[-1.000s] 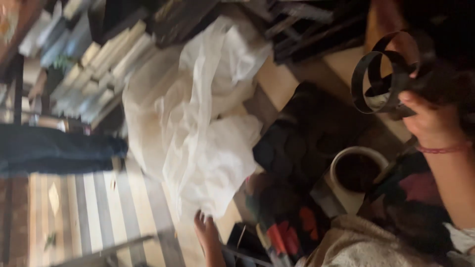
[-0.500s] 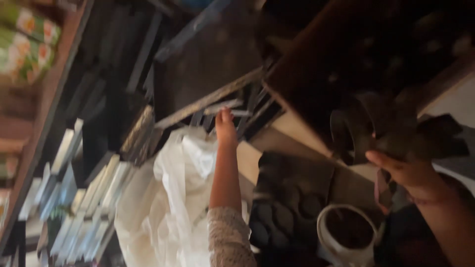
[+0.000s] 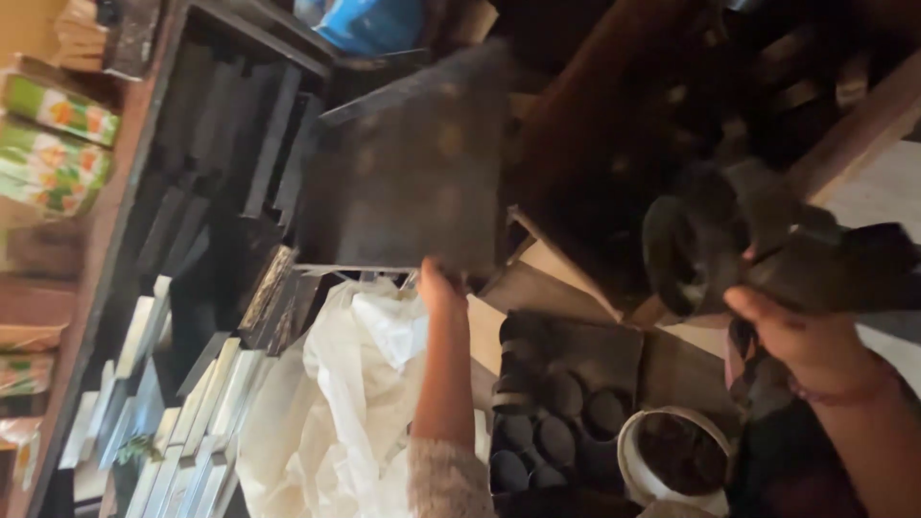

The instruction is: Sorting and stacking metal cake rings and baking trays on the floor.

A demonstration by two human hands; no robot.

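Gripping the big dark square tray (image 3: 408, 177) that fills the upper middle of the frame, my left hand (image 3: 439, 286) pinches its lower edge, fingers closed on it, above the crumpled white plastic sheet (image 3: 336, 403) at lower centre. I judge the tray wants a deeper hold and a level, slow lift, since one edge pinch could let it tip toward the shelf of stacked slabs (image 3: 206, 221) on the left. At right, my right hand (image 3: 801, 336) is clamped on a dark ring-shaped piece (image 3: 700, 245) above the small white bowl (image 3: 672, 460).
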